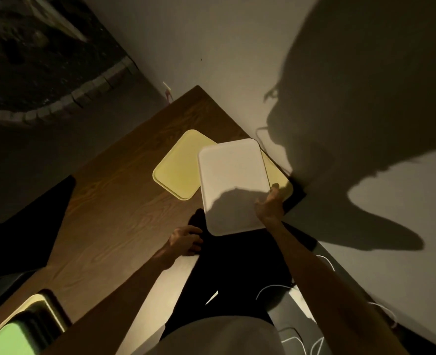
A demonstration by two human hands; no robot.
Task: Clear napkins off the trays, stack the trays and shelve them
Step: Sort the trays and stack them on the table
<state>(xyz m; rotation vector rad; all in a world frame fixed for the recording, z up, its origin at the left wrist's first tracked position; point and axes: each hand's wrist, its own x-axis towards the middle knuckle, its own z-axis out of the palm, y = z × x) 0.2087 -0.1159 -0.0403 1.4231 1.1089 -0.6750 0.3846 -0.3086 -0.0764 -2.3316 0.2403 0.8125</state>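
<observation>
Right hand [269, 204] gripping white tray [233, 185], above yellow trays [177, 166]

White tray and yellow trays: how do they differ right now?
The white tray is pale and held at its edge by the right hand; the yellow trays are untouched. The white tray partly covers the yellow trays, which lie flat on the table. The white tray juts past the table's near edge; the yellow trays sit fully on it. Both are bare rounded rectangles, no napkins showing.
</observation>
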